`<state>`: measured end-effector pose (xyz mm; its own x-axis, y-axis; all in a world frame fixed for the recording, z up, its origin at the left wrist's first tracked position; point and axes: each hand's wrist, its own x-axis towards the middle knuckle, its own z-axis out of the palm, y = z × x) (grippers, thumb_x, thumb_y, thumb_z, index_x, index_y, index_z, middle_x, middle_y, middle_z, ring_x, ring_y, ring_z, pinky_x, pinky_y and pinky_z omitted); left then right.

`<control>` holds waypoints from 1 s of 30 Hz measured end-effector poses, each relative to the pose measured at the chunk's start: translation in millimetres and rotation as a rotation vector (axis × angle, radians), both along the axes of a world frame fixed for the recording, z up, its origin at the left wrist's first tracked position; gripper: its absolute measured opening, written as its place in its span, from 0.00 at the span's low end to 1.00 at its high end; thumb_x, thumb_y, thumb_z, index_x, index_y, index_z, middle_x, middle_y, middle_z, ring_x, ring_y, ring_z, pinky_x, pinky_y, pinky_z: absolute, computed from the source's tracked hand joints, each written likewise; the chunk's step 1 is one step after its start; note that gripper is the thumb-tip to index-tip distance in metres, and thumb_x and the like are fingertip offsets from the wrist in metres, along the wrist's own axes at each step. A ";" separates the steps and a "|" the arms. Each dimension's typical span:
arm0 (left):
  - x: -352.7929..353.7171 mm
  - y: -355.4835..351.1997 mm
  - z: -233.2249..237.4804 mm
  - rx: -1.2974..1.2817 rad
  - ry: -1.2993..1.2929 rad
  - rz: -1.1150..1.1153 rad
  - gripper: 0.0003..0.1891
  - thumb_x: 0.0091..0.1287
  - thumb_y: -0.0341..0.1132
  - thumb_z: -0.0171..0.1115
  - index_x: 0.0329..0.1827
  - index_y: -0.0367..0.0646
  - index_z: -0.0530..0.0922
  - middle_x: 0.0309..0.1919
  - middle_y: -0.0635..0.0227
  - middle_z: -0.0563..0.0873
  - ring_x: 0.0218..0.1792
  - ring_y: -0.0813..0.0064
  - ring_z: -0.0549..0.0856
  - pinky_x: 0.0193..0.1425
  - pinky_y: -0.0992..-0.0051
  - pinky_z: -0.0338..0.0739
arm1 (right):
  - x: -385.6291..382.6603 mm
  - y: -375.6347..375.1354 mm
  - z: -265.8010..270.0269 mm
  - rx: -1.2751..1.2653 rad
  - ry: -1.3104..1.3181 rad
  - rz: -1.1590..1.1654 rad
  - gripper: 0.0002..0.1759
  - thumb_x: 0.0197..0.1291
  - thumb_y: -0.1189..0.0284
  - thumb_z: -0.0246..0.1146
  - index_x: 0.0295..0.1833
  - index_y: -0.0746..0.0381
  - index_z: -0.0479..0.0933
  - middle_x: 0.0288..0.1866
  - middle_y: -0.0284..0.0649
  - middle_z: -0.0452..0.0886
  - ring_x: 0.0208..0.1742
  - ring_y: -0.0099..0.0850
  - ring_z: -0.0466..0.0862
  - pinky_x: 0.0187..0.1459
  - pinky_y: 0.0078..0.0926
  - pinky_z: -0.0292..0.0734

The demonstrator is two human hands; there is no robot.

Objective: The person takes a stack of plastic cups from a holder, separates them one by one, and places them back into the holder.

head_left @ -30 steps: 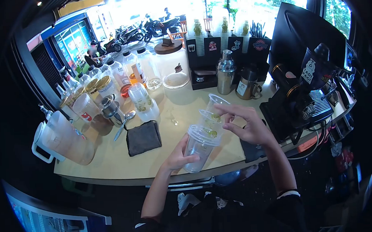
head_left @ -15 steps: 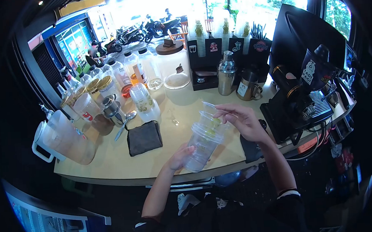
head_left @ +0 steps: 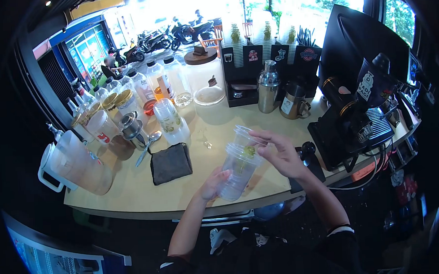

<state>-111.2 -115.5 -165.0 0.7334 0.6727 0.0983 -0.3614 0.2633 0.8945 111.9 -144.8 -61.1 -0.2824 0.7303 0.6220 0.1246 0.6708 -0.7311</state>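
Clear plastic cups, nested in a short stack [head_left: 239,173], are held over the front edge of the wooden counter [head_left: 133,189]. My left hand [head_left: 213,185] is wrapped round the lower part of the stack. An upper cup [head_left: 244,137] with a green print below its rim rises out of the stack, tilted slightly. The fingers of my right hand [head_left: 279,151] are closed on the side of this upper cup. A dark folded cloth [head_left: 170,164] lies to the left of the hands.
Bottles, jars and a pitcher [head_left: 78,165] crowd the left. More cups [head_left: 169,120] and a spoon [head_left: 148,148] stand or lie near the cloth. Behind are a glass jar [head_left: 206,81], steel shaker [head_left: 268,88] and black cup holder [head_left: 253,59]; a coffee machine [head_left: 351,116] is at right.
The upper cup has moved down and left, more in line with the stack. My right hand has shifted slightly down and left with it. My left hand has barely moved.
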 end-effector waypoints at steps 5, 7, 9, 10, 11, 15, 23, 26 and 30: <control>-0.1 2.9 9.8 0.269 0.133 0.173 0.38 0.60 0.49 0.65 0.66 0.33 0.62 0.53 0.54 0.78 0.52 0.65 0.80 0.57 0.68 0.75 | 12.6 3.1 3.7 -0.048 -0.052 -0.024 0.16 0.62 0.78 0.58 0.56 0.63 0.76 0.42 0.42 0.82 0.39 0.26 0.79 0.45 0.26 0.73; 4.6 -0.9 22.9 0.469 0.204 0.311 0.38 0.58 0.46 0.69 0.66 0.34 0.64 0.53 0.58 0.78 0.55 0.70 0.78 0.60 0.71 0.72 | 14.2 3.4 5.6 0.009 -0.083 -0.059 0.15 0.61 0.77 0.60 0.54 0.63 0.77 0.41 0.41 0.82 0.38 0.25 0.79 0.44 0.25 0.73; 8.1 -4.4 32.8 0.663 0.350 0.481 0.45 0.48 0.42 0.77 0.66 0.34 0.64 0.54 0.55 0.78 0.56 0.67 0.78 0.62 0.68 0.71 | 12.9 -2.0 9.2 0.043 -0.165 -0.078 0.17 0.56 0.78 0.65 0.52 0.63 0.78 0.39 0.39 0.82 0.37 0.23 0.79 0.43 0.23 0.73; 9.8 -5.9 36.4 0.663 0.351 0.481 0.45 0.48 0.42 0.77 0.66 0.34 0.64 0.54 0.55 0.78 0.56 0.67 0.78 0.62 0.68 0.71 | 11.7 -3.6 9.1 0.042 -0.165 -0.077 0.17 0.56 0.78 0.65 0.52 0.63 0.78 0.39 0.39 0.82 0.37 0.23 0.79 0.43 0.23 0.73; 11.6 -7.3 39.5 0.712 0.381 0.529 0.45 0.46 0.42 0.78 0.66 0.34 0.64 0.55 0.54 0.78 0.57 0.66 0.78 0.62 0.67 0.71 | 10.1 -5.1 8.7 0.065 -0.179 -0.096 0.18 0.53 0.78 0.67 0.51 0.62 0.79 0.38 0.38 0.82 0.35 0.22 0.79 0.41 0.22 0.73; 12.7 -11.9 50.6 0.849 0.514 0.650 0.45 0.45 0.42 0.78 0.65 0.32 0.66 0.55 0.49 0.78 0.57 0.62 0.79 0.60 0.67 0.73 | 7.4 -3.4 0.8 0.073 -0.075 -0.124 0.19 0.47 0.80 0.71 0.48 0.62 0.81 0.35 0.37 0.82 0.31 0.21 0.79 0.36 0.19 0.74; 9.7 -18.3 50.0 0.807 0.573 0.719 0.43 0.42 0.43 0.80 0.61 0.32 0.70 0.50 0.53 0.82 0.53 0.66 0.82 0.58 0.68 0.75 | 6.2 -7.7 -4.3 0.236 -0.076 -0.239 0.19 0.44 0.82 0.69 0.46 0.63 0.81 0.35 0.37 0.83 0.30 0.21 0.79 0.35 0.19 0.74; -3.4 -15.9 44.9 0.821 0.615 0.754 0.42 0.42 0.42 0.80 0.60 0.32 0.71 0.49 0.54 0.83 0.52 0.68 0.82 0.58 0.69 0.75 | 16.6 -4.4 -2.5 0.269 -0.008 -0.322 0.19 0.44 0.83 0.69 0.45 0.64 0.80 0.34 0.37 0.82 0.30 0.22 0.79 0.35 0.19 0.74; -8.6 -19.0 39.0 0.815 0.562 0.776 0.42 0.43 0.44 0.79 0.61 0.32 0.70 0.49 0.55 0.82 0.52 0.66 0.82 0.59 0.68 0.74 | 24.7 -4.5 0.0 0.261 0.020 -0.289 0.18 0.44 0.84 0.68 0.45 0.65 0.79 0.31 0.36 0.80 0.31 0.23 0.79 0.35 0.20 0.74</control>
